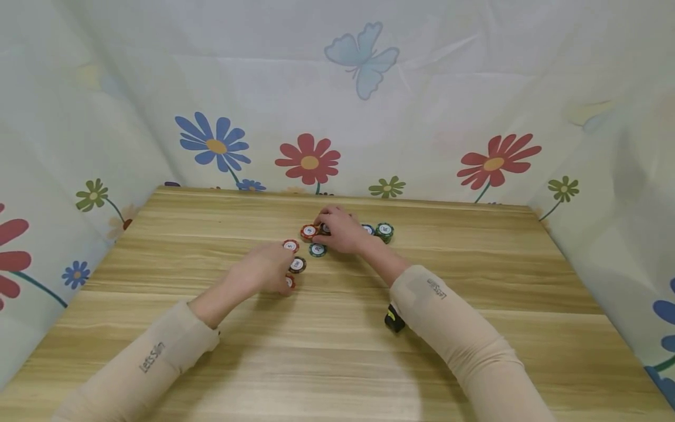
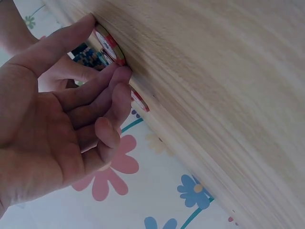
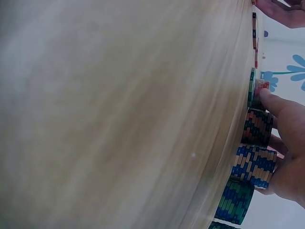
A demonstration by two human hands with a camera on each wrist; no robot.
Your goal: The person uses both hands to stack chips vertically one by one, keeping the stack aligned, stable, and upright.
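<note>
My left hand (image 1: 263, 266) pinches a red poker chip (image 2: 108, 44) between thumb and fingertips, low over the wood. Close by its fingers lie another red chip (image 1: 290, 245) and a black chip (image 1: 297, 264). Farther back, my right hand (image 1: 341, 230) curves its thumb and fingers about a stack of black poker chips (image 3: 257, 128); its thumb tip is at the side of the red stack (image 1: 309, 232). In front of that stack lies a single green chip (image 1: 317, 250). The right hand's far fingers are partly hidden.
A blue stack (image 3: 254, 166) and a green stack (image 1: 384, 231) continue the row to the right of the hand. By the right forearm sits a small black object (image 1: 394, 319) with a yellow-green mark. Floral cloth (image 1: 411, 152) hangs around the wooden table (image 1: 327, 351).
</note>
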